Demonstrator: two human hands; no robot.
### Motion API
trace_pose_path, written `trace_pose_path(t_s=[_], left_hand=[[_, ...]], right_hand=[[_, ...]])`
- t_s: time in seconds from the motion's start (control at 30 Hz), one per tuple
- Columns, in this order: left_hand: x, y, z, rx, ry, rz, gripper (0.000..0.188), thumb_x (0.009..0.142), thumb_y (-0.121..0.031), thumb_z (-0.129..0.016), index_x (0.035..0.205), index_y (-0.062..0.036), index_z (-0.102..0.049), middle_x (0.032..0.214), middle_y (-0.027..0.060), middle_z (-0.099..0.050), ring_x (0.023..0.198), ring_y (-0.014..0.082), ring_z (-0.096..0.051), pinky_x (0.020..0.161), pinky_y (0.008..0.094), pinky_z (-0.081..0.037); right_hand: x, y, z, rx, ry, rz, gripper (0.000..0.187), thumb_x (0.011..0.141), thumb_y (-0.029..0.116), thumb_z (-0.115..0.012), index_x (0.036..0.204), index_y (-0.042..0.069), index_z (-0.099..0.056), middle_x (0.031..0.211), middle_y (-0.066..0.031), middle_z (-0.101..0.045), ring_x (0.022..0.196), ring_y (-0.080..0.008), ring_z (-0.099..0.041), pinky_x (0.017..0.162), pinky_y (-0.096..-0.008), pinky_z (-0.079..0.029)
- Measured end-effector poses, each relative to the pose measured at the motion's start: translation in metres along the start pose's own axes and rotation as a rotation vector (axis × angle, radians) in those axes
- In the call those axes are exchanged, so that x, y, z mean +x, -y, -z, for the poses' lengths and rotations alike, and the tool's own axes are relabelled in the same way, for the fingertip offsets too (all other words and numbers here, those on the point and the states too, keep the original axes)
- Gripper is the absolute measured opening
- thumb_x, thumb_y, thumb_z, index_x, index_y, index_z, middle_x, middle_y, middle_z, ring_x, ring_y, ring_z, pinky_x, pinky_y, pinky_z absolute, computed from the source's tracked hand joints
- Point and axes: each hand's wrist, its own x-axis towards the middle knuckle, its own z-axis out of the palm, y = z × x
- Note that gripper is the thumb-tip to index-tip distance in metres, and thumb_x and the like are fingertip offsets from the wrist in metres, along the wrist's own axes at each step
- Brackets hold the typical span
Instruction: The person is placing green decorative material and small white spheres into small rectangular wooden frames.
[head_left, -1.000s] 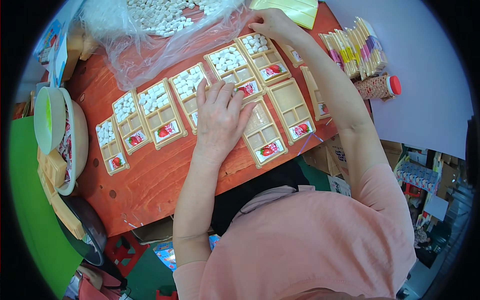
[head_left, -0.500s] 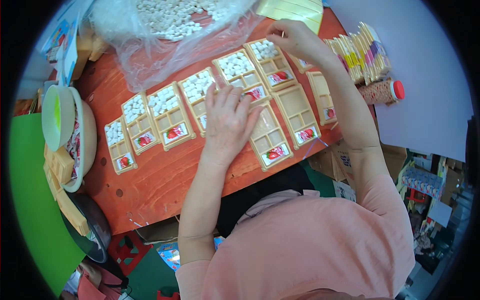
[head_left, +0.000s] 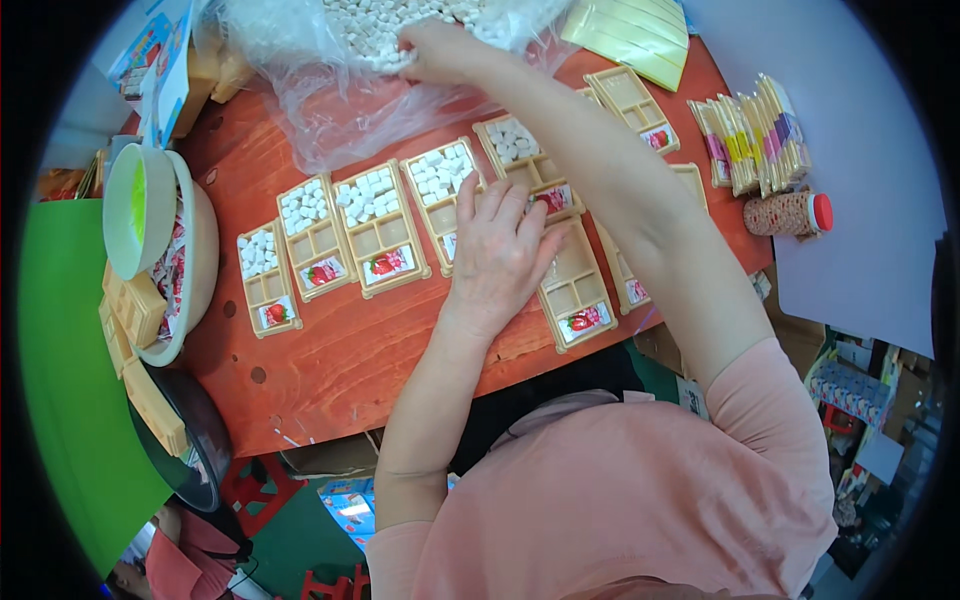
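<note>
My left hand [head_left: 500,255] lies over the middle of a row of beige compartment trays, its fingers stretched out and spread across a tray near its fingertips. Several trays, such as the one with small white cubes [head_left: 367,196] in its top compartment, also hold a packet with a strawberry picture [head_left: 388,264]. Beside my left hand, a tray with a bare top compartment [head_left: 570,262] has only the packet. My right hand [head_left: 440,52] reaches to the edge of the heap of white cubes [head_left: 375,28] on a clear plastic bag [head_left: 320,120], its fingers curled; what they hold is hidden.
Left stand a cream bowl of packets [head_left: 203,245], a smaller green bowl [head_left: 125,215] and stacked beige trays [head_left: 155,400]. To the right are thin wrapped packs [head_left: 750,140] and a red-lidded jar [head_left: 785,214]. Yellow sheets [head_left: 630,40] lie at the back of the red table [head_left: 330,360].
My right hand has moved left from the far right trays to the heap of white cubes. The left hand stays on the trays. The whole view has shifted a little.
</note>
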Motion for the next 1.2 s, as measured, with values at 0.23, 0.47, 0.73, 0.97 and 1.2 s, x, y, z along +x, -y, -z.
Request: trace_pose_path(t_s=[0.23, 0.47, 0.73, 0.97, 1.2], left_hand=[[0.001, 0.003, -0.003, 0.015, -0.013, -0.016, 0.031, 0.080, -0.024, -0.080, 0.096, -0.0008, -0.068, 0.110, 0.0151, -0.062, 0.110, 0.0304, -0.059, 0.109, 0.0548, -0.034], [0.000, 0.000, -0.002, 0.008, -0.011, -0.006, 0.031, 0.078, -0.021, -0.081, 0.096, -0.0007, -0.068, 0.109, 0.0150, -0.063, 0.109, 0.0306, -0.059, 0.108, 0.0559, -0.035], [0.001, 0.003, -0.004, 0.011, -0.026, -0.015, 0.029, 0.079, -0.020, -0.079, 0.098, -0.0012, -0.067, 0.108, 0.0146, -0.063, 0.108, 0.0307, -0.059, 0.108, 0.0562, -0.035], [0.000, 0.005, -0.001, 0.032, -0.023, 0.002, 0.026, 0.082, -0.021, -0.078, 0.098, -0.0027, -0.068, 0.108, 0.0128, -0.064, 0.108, 0.0291, -0.060, 0.109, 0.0560, -0.035], [0.002, 0.004, -0.001, 0.038, -0.025, -0.006, 0.026, 0.083, -0.021, -0.077, 0.099, -0.0025, -0.069, 0.109, 0.0132, -0.065, 0.109, 0.0299, -0.061, 0.110, 0.0553, -0.035]], right_hand=[[0.027, -0.031, 0.006, 0.270, 0.247, -0.162, 0.041, 0.089, 0.041, -0.065, 0.120, 0.015, -0.073, 0.106, -0.0133, -0.075, 0.103, -0.0313, -0.070, 0.089, -0.0449, -0.056], [-0.006, 0.035, 0.014, 0.101, 0.056, -0.093, 0.039, 0.081, 0.031, -0.074, 0.112, 0.007, -0.071, 0.111, -0.0199, -0.071, 0.099, -0.0369, -0.069, 0.087, -0.0446, -0.055], [-0.002, -0.010, 0.038, 0.046, 0.296, 0.063, 0.029, 0.086, 0.024, -0.070, 0.110, 0.007, -0.068, 0.100, -0.0168, -0.072, 0.094, -0.0307, -0.070, 0.081, -0.0416, -0.055], [-0.086, -0.050, 0.155, 0.790, 0.229, -0.260, 0.037, 0.091, 0.025, -0.066, 0.117, -0.002, -0.063, 0.075, -0.0008, -0.058, 0.062, -0.0097, -0.052, 0.053, -0.0268, -0.041], [-0.170, -0.144, 0.163, 0.542, 0.304, -0.567, 0.028, 0.088, 0.023, -0.068, 0.110, 0.006, -0.065, 0.097, -0.0119, -0.070, 0.091, -0.0220, -0.066, 0.078, -0.0369, -0.053]])
